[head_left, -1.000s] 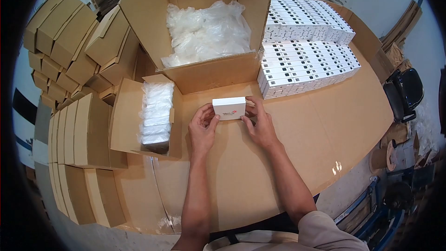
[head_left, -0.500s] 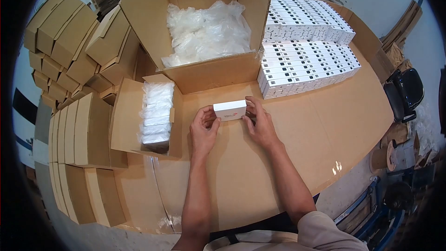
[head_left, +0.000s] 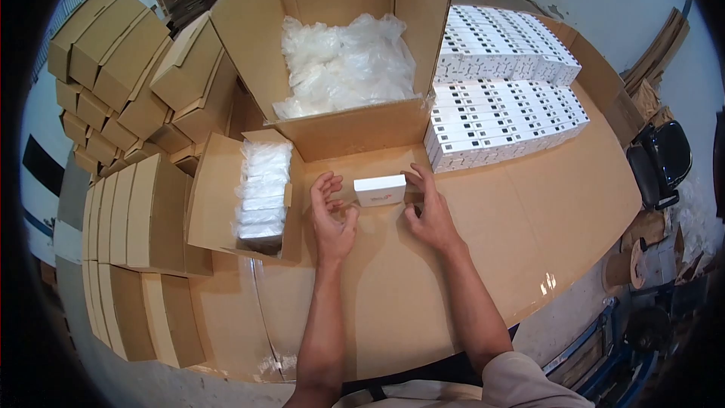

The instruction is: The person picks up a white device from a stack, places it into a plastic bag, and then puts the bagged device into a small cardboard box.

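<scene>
In the head view, I see that both hands have spread since half a second ago: the left hand [head_left: 334, 227] has come off the small white box [head_left: 380, 192] it was gripping, and the right hand [head_left: 433, 219] has loosened at the opposite end. The whole scene also sits slightly lower and further right in my picture.

I take the big carton [head_left: 359, 137] as my landmark. The small white box stands on edge in front of it, on the cardboard-covered desk [head_left: 483, 264], its printed side facing the person. My left hand is wide, fingers curled loosely, with a gap between it and the box. My right hand is wide too, just beside the box's right end; I cannot tell whether a fingertip touches it.

Inside the big carton lies a heap of clear plastic bags [head_left: 347, 64]. Left of its front, I have a smaller open carton [head_left: 211, 211] with a row of plastic-wrapped packs [head_left: 264, 181]. Further left of the big carton are stacked brown cartons [head_left: 113, 68]. To its right, white boxes [head_left: 506, 121] stand in long, tightly packed rows.
</scene>
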Demonstrator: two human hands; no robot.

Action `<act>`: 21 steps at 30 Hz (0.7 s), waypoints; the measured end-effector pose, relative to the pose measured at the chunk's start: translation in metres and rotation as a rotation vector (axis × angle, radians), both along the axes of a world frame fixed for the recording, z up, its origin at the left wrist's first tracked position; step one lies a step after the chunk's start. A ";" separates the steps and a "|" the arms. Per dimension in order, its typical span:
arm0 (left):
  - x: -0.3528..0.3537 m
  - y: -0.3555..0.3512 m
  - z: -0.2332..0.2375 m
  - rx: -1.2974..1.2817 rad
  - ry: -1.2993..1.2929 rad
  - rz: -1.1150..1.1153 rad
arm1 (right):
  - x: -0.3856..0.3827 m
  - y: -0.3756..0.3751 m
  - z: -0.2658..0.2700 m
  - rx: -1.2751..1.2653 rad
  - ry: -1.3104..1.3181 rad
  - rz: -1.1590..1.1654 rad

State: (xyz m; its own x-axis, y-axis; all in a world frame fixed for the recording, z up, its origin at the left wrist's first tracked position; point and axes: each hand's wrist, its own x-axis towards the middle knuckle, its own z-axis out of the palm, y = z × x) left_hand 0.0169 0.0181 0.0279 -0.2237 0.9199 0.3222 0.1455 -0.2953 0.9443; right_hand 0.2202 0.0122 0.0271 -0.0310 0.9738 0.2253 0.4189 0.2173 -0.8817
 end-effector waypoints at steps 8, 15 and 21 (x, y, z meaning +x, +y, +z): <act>0.016 0.034 0.079 0.310 0.351 0.139 | 0.003 0.002 -0.005 -0.031 0.014 -0.020; -0.027 0.218 0.093 0.034 0.996 -0.031 | 0.004 0.003 -0.005 0.016 -0.032 -0.025; -0.030 0.240 0.095 -0.263 0.879 0.031 | 0.003 0.002 -0.004 -0.030 -0.009 -0.027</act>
